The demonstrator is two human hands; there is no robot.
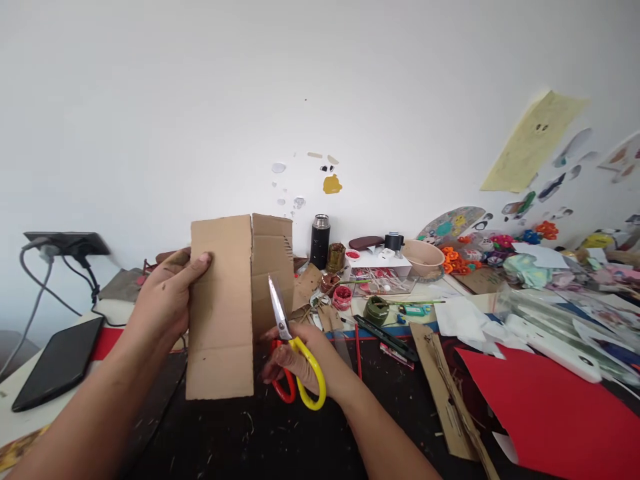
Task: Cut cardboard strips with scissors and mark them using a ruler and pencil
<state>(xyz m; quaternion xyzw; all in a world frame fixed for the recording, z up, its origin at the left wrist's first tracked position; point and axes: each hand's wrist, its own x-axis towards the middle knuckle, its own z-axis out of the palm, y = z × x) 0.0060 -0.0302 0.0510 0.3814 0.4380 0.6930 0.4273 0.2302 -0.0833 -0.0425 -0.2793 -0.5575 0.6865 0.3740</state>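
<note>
My left hand (167, 297) grips the left edge of a piece of brown cardboard (220, 313), thumb on its front face. The cardboard stands upright, with a slit at the top between its long left panel and a shorter right panel (273, 267). In my right hand (295, 363) are scissors (281, 327) with one red and one yellow handle loop. Their blades point up and look closed, in front of the right panel. The fingers of my right hand are partly behind the handles and near the cardboard's right edge.
A phone (60, 360) lies at the left. Behind stand a black bottle (321, 243), paint jars (342, 297) and a bowl (424, 259). Cardboard strips (445, 393) and red paper (555, 407) lie at the right, beside tissue and plastic.
</note>
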